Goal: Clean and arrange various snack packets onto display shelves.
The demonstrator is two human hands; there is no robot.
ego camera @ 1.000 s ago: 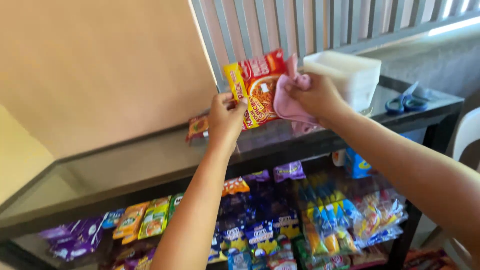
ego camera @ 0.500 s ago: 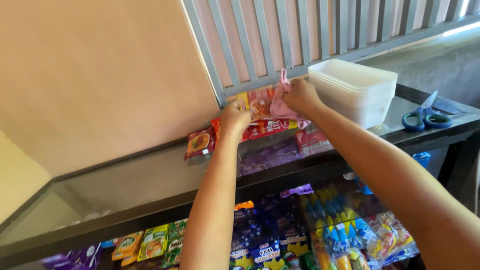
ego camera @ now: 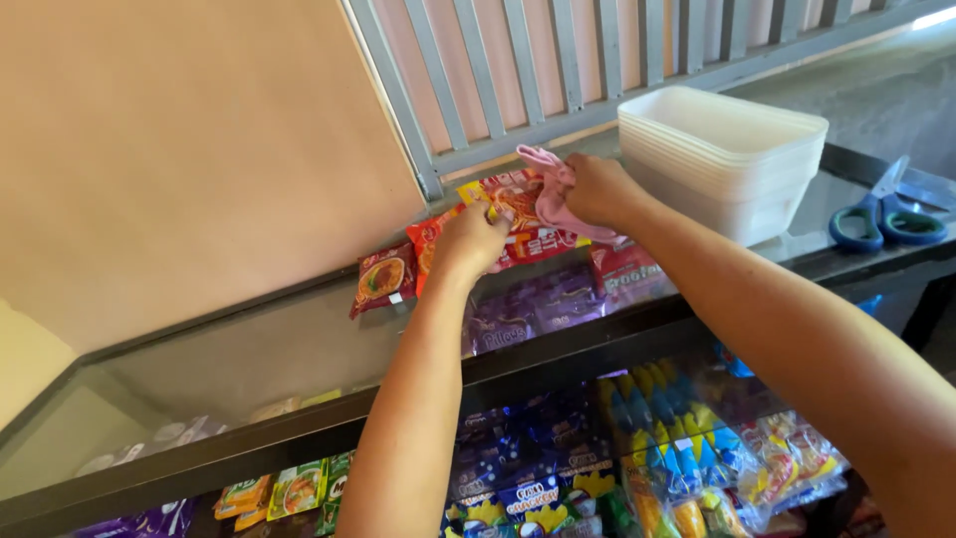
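My left hand (ego camera: pixel 473 242) grips the lower left edge of a red and yellow snack packet (ego camera: pixel 513 199) that lies low over the glass counter top (ego camera: pixel 249 359), near the back wall. My right hand (ego camera: pixel 597 189) holds a crumpled pink cloth (ego camera: pixel 553 204) pressed against the same packet. A smaller red packet (ego camera: pixel 381 281) lies on the glass just left of my left hand. Another red packet (ego camera: pixel 627 271) sits under my right wrist, partly hidden.
A stack of white plastic tubs (ego camera: pixel 722 159) stands on the counter right of my hands. Blue-handled scissors (ego camera: pixel 881 214) lie at the far right. Purple packets (ego camera: pixel 533 309) show through the glass, with many colourful snack packs (ego camera: pixel 677 468) on the shelf below. A grey barred grille (ego camera: pixel 558 60) runs behind.
Both hands have lowered the red and yellow packet from the air down to the counter, beside the other packets. The pink cloth stays in my right hand.
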